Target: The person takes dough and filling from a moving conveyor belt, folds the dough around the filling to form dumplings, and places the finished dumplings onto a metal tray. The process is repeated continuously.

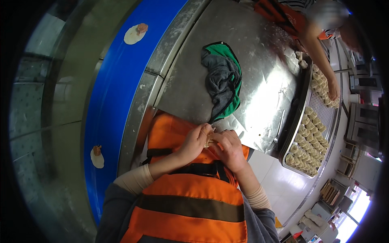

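My left hand and my right hand meet in front of my orange apron, at the near edge of the steel table. Between their closed fingertips is a small, pale dumpling, mostly covered by the fingers. Just beyond my hands, a crumpled grey and green cloth lies on the metal. To the left runs a blue conveyor belt. It carries a round dough wrapper with pinkish filling at its far part, and another filled wrapper nearer to me.
On the right, a metal tray holds rows of folded dumplings. A co-worker's hand reaches onto its far part. A thin metal utensil lies beside the tray. Shelves and equipment stand farther right.
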Motion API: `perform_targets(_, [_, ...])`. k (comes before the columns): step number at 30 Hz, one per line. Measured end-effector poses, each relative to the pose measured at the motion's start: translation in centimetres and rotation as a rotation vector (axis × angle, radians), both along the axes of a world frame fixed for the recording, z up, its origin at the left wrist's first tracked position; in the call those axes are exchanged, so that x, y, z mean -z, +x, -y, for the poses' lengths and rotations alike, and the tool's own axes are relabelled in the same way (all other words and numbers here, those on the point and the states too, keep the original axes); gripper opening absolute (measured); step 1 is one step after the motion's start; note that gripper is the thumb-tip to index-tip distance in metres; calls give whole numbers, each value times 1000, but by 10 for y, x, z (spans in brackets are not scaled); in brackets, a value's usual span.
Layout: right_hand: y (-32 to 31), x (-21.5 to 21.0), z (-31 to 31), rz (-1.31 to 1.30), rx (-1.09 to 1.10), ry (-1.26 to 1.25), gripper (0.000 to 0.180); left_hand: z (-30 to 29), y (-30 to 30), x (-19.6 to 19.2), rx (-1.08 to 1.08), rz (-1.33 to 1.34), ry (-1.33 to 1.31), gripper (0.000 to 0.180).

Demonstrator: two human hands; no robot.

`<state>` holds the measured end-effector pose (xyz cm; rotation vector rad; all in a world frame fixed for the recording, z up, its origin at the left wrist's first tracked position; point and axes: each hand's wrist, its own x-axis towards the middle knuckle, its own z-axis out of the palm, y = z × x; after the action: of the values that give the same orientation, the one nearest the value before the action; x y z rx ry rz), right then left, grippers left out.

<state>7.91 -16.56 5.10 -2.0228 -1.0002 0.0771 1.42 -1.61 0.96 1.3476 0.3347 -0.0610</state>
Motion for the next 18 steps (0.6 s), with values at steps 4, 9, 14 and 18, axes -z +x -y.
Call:
perform_targets(4, [3,7,6,32,-27,-17,27,-3,-2,-15,63,-49,-69,33])
perform_targets(9, [1,4,3,14,-48,20,25,-9,1,-1,109,81,124,38])
perform_targets(14, [1,13,9,16,-49,-6,28,-13,1,-7,153,-14,43,38])
perform_targets(18, [1,3,5,43,-77,18,29,-13,0,-9,165,25,150,39])
